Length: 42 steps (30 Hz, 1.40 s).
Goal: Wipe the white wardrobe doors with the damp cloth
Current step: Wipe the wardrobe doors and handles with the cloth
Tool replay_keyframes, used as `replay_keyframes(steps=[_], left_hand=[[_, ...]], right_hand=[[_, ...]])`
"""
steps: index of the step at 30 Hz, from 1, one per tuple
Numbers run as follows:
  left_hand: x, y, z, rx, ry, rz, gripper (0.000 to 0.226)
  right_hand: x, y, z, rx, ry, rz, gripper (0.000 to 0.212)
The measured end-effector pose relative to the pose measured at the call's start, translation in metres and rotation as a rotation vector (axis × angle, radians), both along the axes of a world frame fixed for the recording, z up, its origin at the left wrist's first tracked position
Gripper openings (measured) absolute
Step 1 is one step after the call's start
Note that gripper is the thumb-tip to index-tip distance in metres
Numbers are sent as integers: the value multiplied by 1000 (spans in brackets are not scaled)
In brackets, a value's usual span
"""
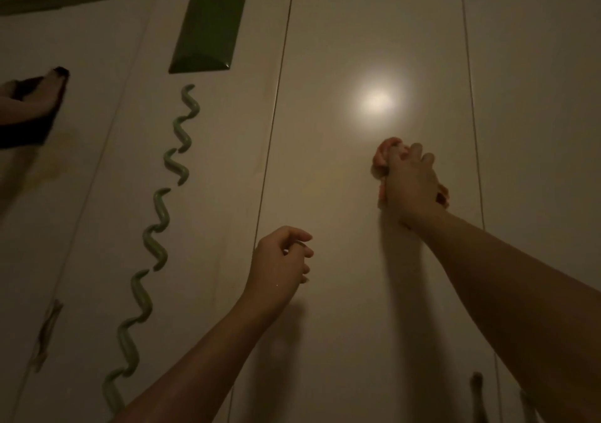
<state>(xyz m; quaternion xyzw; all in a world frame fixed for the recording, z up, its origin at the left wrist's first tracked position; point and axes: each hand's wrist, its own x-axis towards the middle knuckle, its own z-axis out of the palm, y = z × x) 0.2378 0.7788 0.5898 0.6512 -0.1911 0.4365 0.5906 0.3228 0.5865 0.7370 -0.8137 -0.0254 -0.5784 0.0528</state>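
Right hand [411, 185] grips cloth [380, 160], apparently pressed against wardrobe door [341, 48].

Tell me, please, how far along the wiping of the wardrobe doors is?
Done: no panel shows wipe marks, so I cannot tell. In hand: the right hand presses the bunched cloth against the middle door; the left hand holds nothing. Left: a yellowish smudge shows on the far-left door.

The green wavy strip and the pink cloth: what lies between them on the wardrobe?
Head view: only bare white door and one thin vertical seam separate the green wavy strip from the cloth in the right hand.
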Motion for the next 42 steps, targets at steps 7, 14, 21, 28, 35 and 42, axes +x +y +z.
replay_keyframes(steps=[7, 14, 21, 28, 35, 42], left_hand=[[2, 37, -14, -5, 16, 39, 27], [7, 71, -29, -14, 61, 73, 27], [13, 81, -29, -33, 41, 75, 28], [16, 74, -35, -57, 67, 51, 29], [3, 76, -58, -82, 122, 94, 24], [-5, 75, -88, -97, 199, 102, 24]], right_hand=[[12, 61, 4, -123, -77, 70, 56], [20, 119, 7, -241, -99, 79, 39], [23, 166, -10, -473, -100, 102, 43], [29, 167, -61, -609, -103, 145, 41], [22, 159, -141, -704, -70, 155, 47], [30, 145, -230, -766, -136, 243, 42]])
